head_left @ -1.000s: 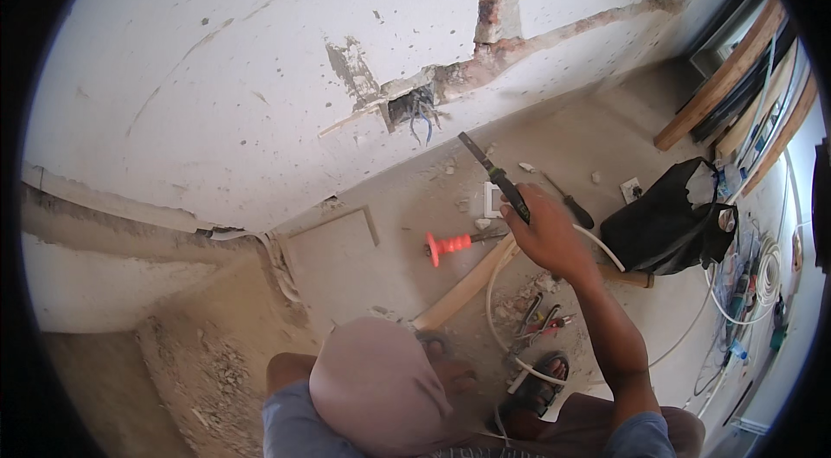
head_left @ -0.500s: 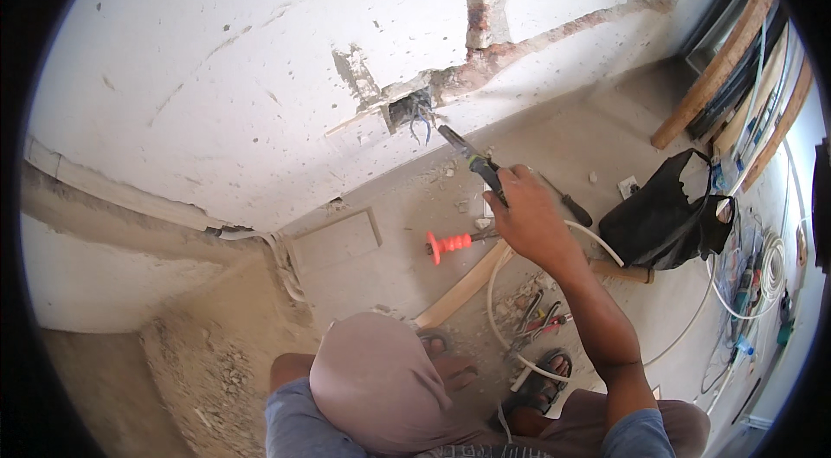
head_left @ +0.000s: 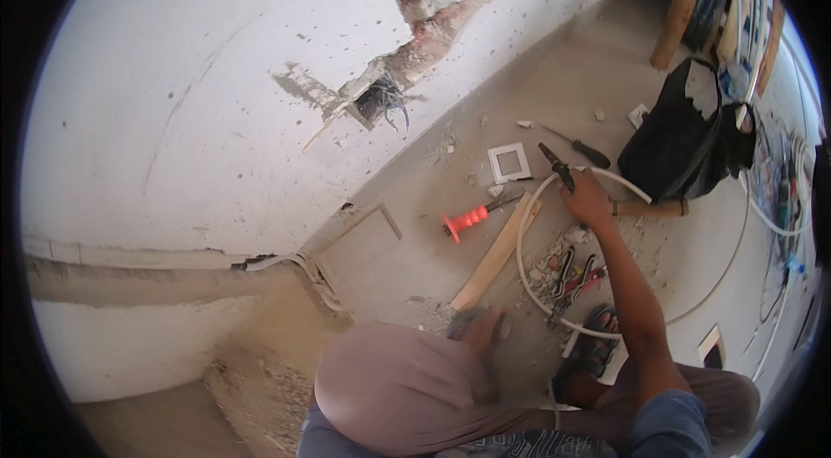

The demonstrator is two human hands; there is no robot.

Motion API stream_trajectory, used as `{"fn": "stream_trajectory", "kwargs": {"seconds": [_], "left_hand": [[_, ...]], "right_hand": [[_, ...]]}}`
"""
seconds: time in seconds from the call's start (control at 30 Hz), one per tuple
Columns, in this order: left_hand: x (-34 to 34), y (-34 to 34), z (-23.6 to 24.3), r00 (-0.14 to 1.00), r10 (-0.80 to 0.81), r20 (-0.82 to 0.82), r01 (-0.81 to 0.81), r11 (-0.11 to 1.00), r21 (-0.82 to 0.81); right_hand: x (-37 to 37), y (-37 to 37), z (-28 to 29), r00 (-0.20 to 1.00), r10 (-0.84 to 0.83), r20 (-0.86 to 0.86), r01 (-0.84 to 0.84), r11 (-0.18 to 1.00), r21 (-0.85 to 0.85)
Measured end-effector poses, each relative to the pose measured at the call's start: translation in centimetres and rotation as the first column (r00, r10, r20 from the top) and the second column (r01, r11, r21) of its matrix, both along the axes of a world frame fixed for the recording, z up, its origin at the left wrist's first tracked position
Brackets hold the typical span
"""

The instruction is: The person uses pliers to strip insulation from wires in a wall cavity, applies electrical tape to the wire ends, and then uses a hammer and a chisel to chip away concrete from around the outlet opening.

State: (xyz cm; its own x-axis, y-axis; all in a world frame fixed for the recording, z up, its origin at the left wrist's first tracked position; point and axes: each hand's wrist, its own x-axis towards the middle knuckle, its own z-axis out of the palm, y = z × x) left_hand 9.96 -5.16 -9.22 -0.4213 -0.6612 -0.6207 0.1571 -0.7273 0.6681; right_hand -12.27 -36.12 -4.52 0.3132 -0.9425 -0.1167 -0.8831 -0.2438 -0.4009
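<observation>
My right hand is closed around the handles of dark pliers, whose jaws point up and left, over the floor. Beside them a screwdriver with a dark handle lies on the floor, and a white square frame is to their left. Up on the wall, an open recessed box has blue wires hanging out; my right hand is well apart from it. My left hand is out of the picture.
A chisel with an orange grip lies near a wooden strip. Looped white cable surrounds rubble and hand tools by my foot. A black bag stands at right, near leaning planks. Dug-out ground is at lower left.
My right hand has drawn the pliers away from the wall box, to the right and lower over the floor. The view has shifted and tilted, showing the white frame fully.
</observation>
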Motion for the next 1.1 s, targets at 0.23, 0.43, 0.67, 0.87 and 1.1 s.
{"fn": "stream_trajectory", "kwargs": {"seconds": [0.23,0.43,0.67,0.87,1.1], "left_hand": [[2.0,-2.8,-3.8,0.816,0.545,-0.192,-0.483,0.825,0.294],[2.0,-6.9,3.7,0.772,0.635,-0.014,-0.628,0.768,0.127],[5.0,-6.8,3.3,0.584,0.729,0.357,-0.753,0.651,-0.098],[7.1,-7.1,1.3,0.350,0.626,0.697,-0.224,0.778,-0.586],[9.5,-6.0,-0.3,0.151,0.612,0.776,0.302,0.719,-0.626]], "right_hand": [[0.0,-0.8,-1.3,0.999,-0.043,-0.006,0.042,0.993,-0.113],[-3.4,-1.1,-3.7,0.997,-0.038,-0.065,0.021,0.972,-0.232],[-1.5,-1.5,-3.5,1.000,-0.010,-0.030,0.003,0.974,-0.227],[-1.6,-1.9,-4.1,0.956,-0.098,0.275,0.115,0.992,-0.047],[8.6,0.1,10.9,0.562,-0.219,0.798,-0.312,0.837,0.449]]}}
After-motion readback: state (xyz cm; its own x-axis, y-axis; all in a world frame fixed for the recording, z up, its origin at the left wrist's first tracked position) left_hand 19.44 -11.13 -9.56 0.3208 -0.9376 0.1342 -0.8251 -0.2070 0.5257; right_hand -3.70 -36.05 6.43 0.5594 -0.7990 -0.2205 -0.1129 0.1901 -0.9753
